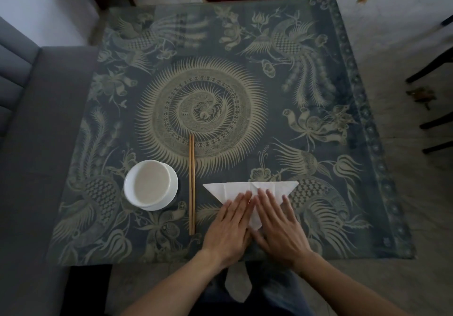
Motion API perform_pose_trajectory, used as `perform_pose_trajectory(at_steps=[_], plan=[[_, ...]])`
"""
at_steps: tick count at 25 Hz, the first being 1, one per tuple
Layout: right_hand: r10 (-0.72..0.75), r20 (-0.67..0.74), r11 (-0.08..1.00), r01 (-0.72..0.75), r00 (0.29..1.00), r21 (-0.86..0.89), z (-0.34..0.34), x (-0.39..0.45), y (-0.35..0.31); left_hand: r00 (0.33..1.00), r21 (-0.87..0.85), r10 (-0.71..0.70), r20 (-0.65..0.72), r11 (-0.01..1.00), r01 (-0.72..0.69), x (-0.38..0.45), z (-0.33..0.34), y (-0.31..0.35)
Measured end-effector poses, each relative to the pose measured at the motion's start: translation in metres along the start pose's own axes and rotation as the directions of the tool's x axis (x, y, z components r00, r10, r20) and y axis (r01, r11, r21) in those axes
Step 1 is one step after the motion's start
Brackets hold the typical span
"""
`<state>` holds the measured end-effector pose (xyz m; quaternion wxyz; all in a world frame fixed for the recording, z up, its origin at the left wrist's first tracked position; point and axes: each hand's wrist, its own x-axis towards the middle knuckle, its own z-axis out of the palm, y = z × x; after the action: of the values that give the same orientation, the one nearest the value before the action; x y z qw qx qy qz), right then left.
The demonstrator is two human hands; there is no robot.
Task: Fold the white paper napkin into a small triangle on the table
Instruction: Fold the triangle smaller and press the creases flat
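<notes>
From the head cam, looking straight down: the white paper napkin sits near the front edge of the tabletop, a bit right of the middle. It's folded into a wide triangle, long straight edge facing away from the person and the point aimed back toward them. Both hands are flat on it. The left hand covers the lower left part with fingers straight and together, palm down, just pressing and not grabbing anything. The right hand does the same on the lower right, fingers stretched out and slightly fanned. A strip of napkin shows between the two hands.

Just left of the napkin, a pair of wooden chopsticks lies side by side, pointing away from the front edge. Further left is a white bowl, sitting on what looks like a small white plate. The tabletop has a dark blue cloth with pale bird and flower patterns.
</notes>
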<state>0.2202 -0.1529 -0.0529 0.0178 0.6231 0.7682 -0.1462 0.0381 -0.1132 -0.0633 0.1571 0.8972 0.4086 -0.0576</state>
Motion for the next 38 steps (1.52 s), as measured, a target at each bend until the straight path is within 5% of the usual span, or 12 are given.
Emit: perform_pose_trajectory(at_steps=[11, 18, 21, 26, 32, 38], plan=[[0.024, 0.116, 0.997, -0.015, 0.993, -0.076, 0.001, -0.026, 0.019, 0.987, 0.046, -0.111, 0.120, 0.993, 0.106, -0.029, -0.003, -0.021], [0.080, -0.004, 0.996, -0.080, 0.997, -0.029, -0.018, 0.001, 0.015, 0.967, -0.087, -0.256, -0.011, 0.963, 0.254, 0.012, -0.034, -0.034], [0.189, -0.001, 0.982, -0.189, 0.982, 0.011, -0.031, 0.036, 0.018, 0.940, 0.013, -0.340, -0.020, 0.940, 0.340, 0.043, -0.055, -0.048], [0.207, 0.033, 0.978, -0.206, 0.978, -0.011, -0.039, 0.053, 0.029, 0.882, 0.024, -0.419, 0.216, 0.905, 0.424, 0.068, -0.072, -0.056], [0.240, 0.102, 0.969, -0.244, 0.965, 0.026, -0.046, 0.060, 0.034, 0.852, -0.223, -0.323, 0.412, 0.871, 0.438, 0.082, -0.085, -0.066], [0.251, 0.129, 0.956, -0.266, 0.959, 0.123, -0.046, 0.066, 0.029, 0.910, -0.409, -0.205, 0.360, 0.842, 0.351, 0.091, -0.102, -0.072]])
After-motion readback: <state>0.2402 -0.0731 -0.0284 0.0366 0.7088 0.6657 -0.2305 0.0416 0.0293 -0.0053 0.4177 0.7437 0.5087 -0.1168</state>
